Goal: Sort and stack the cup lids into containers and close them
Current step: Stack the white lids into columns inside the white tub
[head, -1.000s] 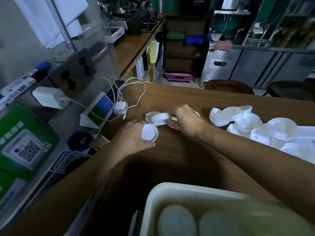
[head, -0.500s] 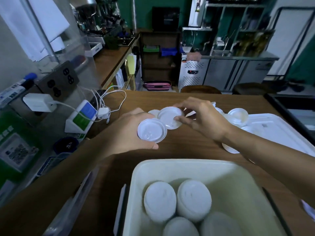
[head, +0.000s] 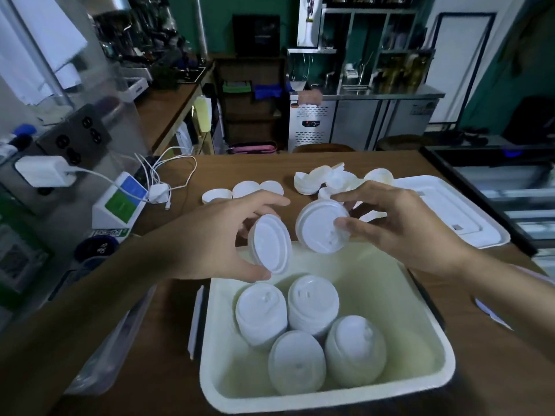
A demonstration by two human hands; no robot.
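Observation:
My left hand (head: 210, 238) pinches a white cup lid (head: 271, 244) by its rim, tilted on edge above the far left corner of the pale container (head: 420, 310). My right hand (head: 399, 223) grips a second white lid (head: 322, 228) beside it, over the container's far edge. Inside the container stand several stacks of white lids (head: 300, 328). Loose lids (head: 327, 180) lie in a heap on the wooden table behind my hands, and three more lids (head: 243, 190) sit in a row to the left.
The container's flat white cover (head: 444, 205) lies on the table at the right. A charger, cables (head: 162, 175) and a small card stand (head: 120, 199) crowd the left edge. A dark display case (head: 495, 175) borders the right side.
Both hands lifted their lids off the table and brought them toward me, over the container. The lids now tilt on edge instead of lying flat.

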